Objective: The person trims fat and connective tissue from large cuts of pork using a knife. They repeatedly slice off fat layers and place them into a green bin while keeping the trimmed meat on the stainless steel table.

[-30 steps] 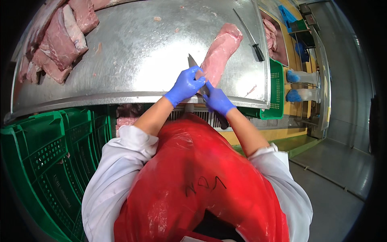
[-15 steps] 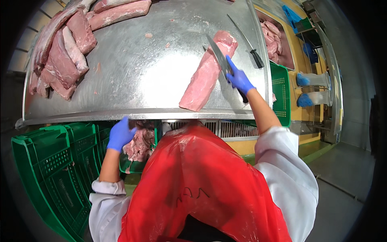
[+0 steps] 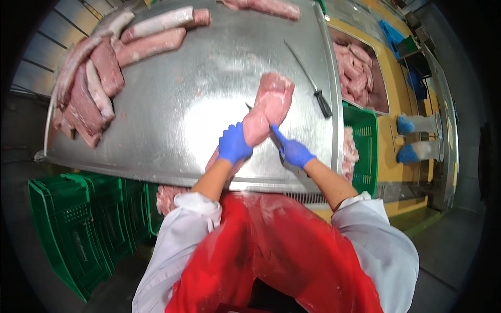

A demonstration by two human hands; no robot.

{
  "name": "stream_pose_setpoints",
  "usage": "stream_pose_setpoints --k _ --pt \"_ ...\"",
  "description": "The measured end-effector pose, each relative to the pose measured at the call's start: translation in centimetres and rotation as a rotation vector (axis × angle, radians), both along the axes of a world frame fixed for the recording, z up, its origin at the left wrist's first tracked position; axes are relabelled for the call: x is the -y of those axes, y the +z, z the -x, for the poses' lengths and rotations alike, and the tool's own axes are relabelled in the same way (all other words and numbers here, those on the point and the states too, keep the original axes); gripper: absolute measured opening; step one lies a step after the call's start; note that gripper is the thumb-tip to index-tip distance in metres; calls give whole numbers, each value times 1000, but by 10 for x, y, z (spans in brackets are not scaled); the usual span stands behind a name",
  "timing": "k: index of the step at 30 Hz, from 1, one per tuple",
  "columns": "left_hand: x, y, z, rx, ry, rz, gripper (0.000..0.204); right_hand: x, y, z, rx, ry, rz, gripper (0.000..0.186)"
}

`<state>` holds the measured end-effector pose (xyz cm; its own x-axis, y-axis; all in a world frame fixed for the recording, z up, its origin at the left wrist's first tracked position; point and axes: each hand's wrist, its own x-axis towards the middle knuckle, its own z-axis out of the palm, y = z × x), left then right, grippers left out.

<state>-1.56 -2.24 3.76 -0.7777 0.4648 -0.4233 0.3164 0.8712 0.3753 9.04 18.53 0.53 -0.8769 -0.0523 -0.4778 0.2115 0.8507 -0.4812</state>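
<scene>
A long pale-pink pork loin (image 3: 275, 101) lies slantwise near the front of the metal table. My blue-gloved left hand (image 3: 235, 144) is closed over its nearer part, which partly hides under the hand and forearm. In my gloved right hand (image 3: 296, 153) is a knife (image 3: 276, 140), gripped by its handle, with the index finger stretched along it toward the meat. The blade crosses the loin at mid-length, and its tip shows past the left side. Meat hides most of the blade, so its depth in the cut cannot be made out.
On the metal table (image 3: 156, 112) lie a sharpening steel (image 3: 309, 77) at right, piled loins (image 3: 86, 99) at left and another (image 3: 269, 7) at the far edge. A tray of meat pieces (image 3: 356, 73) and green crates (image 3: 368, 143) (image 3: 78, 224) flank the table.
My left hand has come up from beside the table edge onto the loin and taken hold of it. The knife has moved nearer, from the loin's far end to its middle.
</scene>
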Motion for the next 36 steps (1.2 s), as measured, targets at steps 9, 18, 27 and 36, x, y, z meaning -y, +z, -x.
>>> stream_pose_setpoints --k 9,18,27,36 --pt "9 -29 30 13 123 -173 84 7 -52 55 -75 -48 86 69" --pt "84 -95 85 857 669 -1236 67 -58 -20 -101 -111 102 354 70" --pt "-210 10 106 -39 129 -544 91 -125 13 -199 -216 -673 616 90" --pt "-121 -80 148 100 160 -120 103 -91 4 -307 -288 -1086 737 87"
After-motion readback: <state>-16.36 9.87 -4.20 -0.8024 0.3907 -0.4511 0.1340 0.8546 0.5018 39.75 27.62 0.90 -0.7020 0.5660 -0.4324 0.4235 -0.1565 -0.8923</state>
